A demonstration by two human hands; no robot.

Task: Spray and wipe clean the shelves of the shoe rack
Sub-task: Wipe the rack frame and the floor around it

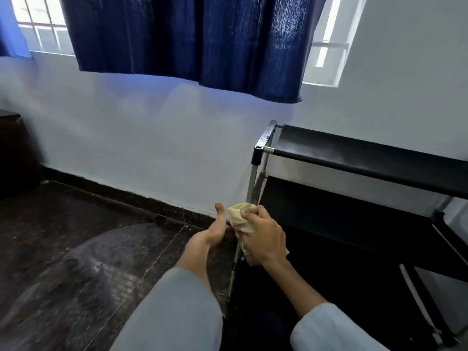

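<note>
Right hand (260, 239): fingers curled round a pale yellow cloth (241, 217), gripping it bunched against the rack's front left post (249, 196); a light grey sleeve covers the forearm.
Left hand (209, 235): just left of the post, thumb pointing up, palm turned toward the cloth; whether its fingers close on the post or the cloth cannot be told, since they are hidden behind it.
Cloth: crumpled, touching the post about halfway up, between the two hands; a loose end hangs below the right hand.
Rack (354, 211): metal frame with black fabric shelves, standing on the right against the wall; the top shelf (367, 153) stretches between silver bars, a lower shelf (342, 206) lies under it, darker levels sit below.
Floor (76, 236): dark polished stone with pale joint lines and a dull sheen.
Wall (152, 135): pale, with a black skirting along its foot.
Cabinet (12, 153): dark, at the far left edge.
Curtain (190, 39): deep blue, hanging over a bright barred window (43, 24) above.
</note>
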